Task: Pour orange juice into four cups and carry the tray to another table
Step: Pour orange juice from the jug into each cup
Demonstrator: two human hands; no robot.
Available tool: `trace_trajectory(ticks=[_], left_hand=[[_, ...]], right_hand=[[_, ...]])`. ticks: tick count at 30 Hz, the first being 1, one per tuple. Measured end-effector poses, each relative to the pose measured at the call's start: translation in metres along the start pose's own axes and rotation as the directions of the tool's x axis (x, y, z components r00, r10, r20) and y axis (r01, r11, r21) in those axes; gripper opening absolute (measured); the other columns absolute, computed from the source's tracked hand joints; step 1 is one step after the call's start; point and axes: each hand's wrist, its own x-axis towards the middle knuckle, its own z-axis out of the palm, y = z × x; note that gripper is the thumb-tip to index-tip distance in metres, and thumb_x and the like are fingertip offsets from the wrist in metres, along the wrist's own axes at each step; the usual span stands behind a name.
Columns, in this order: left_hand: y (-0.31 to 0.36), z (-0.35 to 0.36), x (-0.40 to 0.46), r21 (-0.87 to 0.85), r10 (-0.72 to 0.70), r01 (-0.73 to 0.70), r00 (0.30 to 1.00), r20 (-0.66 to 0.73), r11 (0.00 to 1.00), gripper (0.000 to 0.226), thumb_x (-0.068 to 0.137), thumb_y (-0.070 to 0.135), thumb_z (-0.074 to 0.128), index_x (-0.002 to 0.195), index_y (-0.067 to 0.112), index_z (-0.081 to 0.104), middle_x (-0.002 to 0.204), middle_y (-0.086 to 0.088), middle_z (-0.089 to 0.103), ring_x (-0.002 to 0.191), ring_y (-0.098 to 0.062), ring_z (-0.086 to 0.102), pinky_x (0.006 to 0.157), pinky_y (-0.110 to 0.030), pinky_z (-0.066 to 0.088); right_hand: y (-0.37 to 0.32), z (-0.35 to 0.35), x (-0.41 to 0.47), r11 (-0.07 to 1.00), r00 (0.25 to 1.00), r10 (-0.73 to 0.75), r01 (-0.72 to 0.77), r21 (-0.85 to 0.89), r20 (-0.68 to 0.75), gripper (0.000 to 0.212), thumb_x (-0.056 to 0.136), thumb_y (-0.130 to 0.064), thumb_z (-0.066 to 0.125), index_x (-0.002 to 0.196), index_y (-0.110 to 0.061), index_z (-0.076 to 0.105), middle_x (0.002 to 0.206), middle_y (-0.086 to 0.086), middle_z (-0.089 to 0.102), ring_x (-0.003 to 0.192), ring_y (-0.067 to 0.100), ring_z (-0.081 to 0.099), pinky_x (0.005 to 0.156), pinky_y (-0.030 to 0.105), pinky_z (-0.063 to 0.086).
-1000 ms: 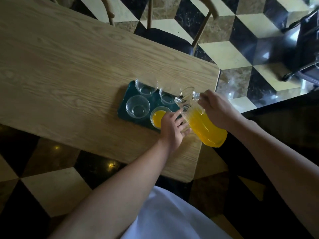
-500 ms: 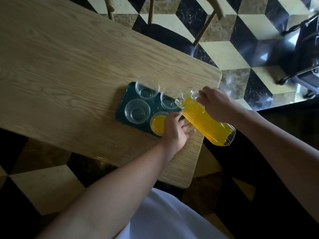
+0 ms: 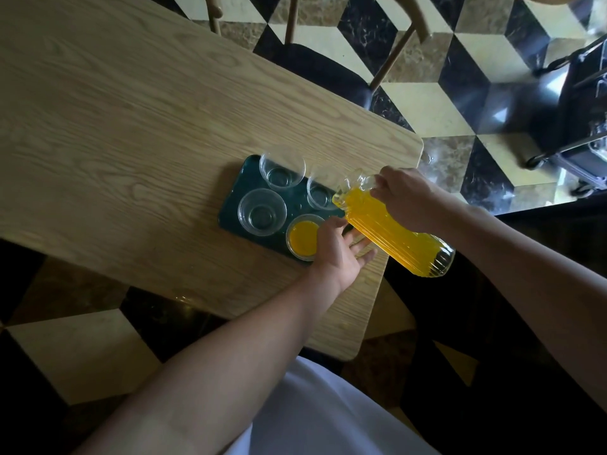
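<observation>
Jug: a ribbed glass jug of orange juice, tipped far over, long axis running from its base out past the worktop's near-right edge up to the spout.
Right hand: the right hand is wrapped around the jug's handle at the neck, carrying its whole weight.
Spout to cup: the spout sits right at the rim of the far-right cup, on that cup's right side; this is the relation the pour turns on. I cannot see a stream falling, and the cup looks empty.
Left hand: the left hand lies flat with fingers spread, gripping nothing, resting at the near-right end of the tray beside the filled cup, under the jug's body.
Tray: a dark green tray near the worktop's right end, all four cups on it.
Cups: the near-right cup holds juice; the near-left cup and far-left cup are clear and empty.
Progress: I judge one of four poured, the second about to start.
Nearer hand: the right hand, holding the jug, is closest to the target cup.
</observation>
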Motion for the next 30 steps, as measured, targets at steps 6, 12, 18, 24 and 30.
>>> trace_trajectory(ticks=[6, 12, 18, 24, 30], left_hand=[[0.002, 0.001, -0.002, -0.009, -0.007, 0.007, 1.000, -0.009, 1.000, 0.040, 0.088, 0.029, 0.044, 0.124, 0.021, 0.059, 0.133, -0.011, 0.060, 0.122, -0.033, 0.055, 0.105, -0.052, 0.041], [0.002, 0.005, -0.002, -0.037, -0.029, 0.028, 0.999, -0.038, 0.999, 0.028, 0.088, 0.022, 0.044, 0.111, 0.017, 0.060, 0.131, -0.014, 0.062, 0.124, -0.036, 0.055, 0.103, -0.050, 0.042], [0.003, 0.004, -0.004, -0.047, -0.043, 0.042, 0.999, -0.022, 0.998, 0.024, 0.089, 0.020, 0.044, 0.105, 0.015, 0.061, 0.119, -0.012, 0.064, 0.115, -0.035, 0.056, 0.104, -0.049, 0.041], [0.005, 0.006, -0.008, -0.082, -0.064, 0.063, 0.998, -0.012, 0.995, 0.027, 0.089, 0.019, 0.043, 0.110, 0.013, 0.060, 0.125, -0.014, 0.062, 0.120, -0.036, 0.054, 0.103, -0.049, 0.042], [0.006, 0.010, -0.012, -0.118, -0.077, 0.074, 0.997, -0.019, 0.990, 0.024, 0.090, 0.017, 0.042, 0.108, 0.012, 0.057, 0.128, -0.014, 0.058, 0.126, -0.037, 0.050, 0.106, -0.051, 0.041]], right_hand=[[-0.004, -0.002, 0.003, 1.000, 1.000, -0.011, 0.011, -0.007, 0.001, 0.023, 0.098, -0.025, 0.055, 0.082, -0.011, 0.048, 0.080, 0.007, 0.052, 0.070, 0.028, 0.050, 0.066, 0.040, 0.046], [-0.009, -0.005, 0.001, 1.000, 1.000, -0.013, 0.013, -0.002, -0.009, 0.025, 0.097, -0.023, 0.056, 0.081, -0.006, 0.051, 0.081, 0.016, 0.057, 0.068, 0.031, 0.050, 0.066, 0.045, 0.049], [-0.014, -0.007, -0.001, 0.999, 1.000, 0.001, -0.001, -0.034, -0.003, 0.025, 0.098, -0.025, 0.055, 0.085, -0.004, 0.054, 0.084, 0.017, 0.058, 0.067, 0.028, 0.051, 0.063, 0.042, 0.050], [-0.020, -0.010, -0.003, 0.998, 1.000, 0.017, -0.017, -0.064, 0.008, 0.025, 0.099, -0.026, 0.055, 0.086, -0.005, 0.053, 0.083, 0.014, 0.055, 0.067, 0.027, 0.051, 0.061, 0.040, 0.046], [-0.021, -0.013, -0.001, 0.997, 1.000, 0.005, -0.004, -0.073, 0.012, 0.026, 0.099, -0.026, 0.054, 0.081, -0.008, 0.050, 0.075, 0.007, 0.048, 0.060, 0.019, 0.043, 0.053, 0.032, 0.036]])
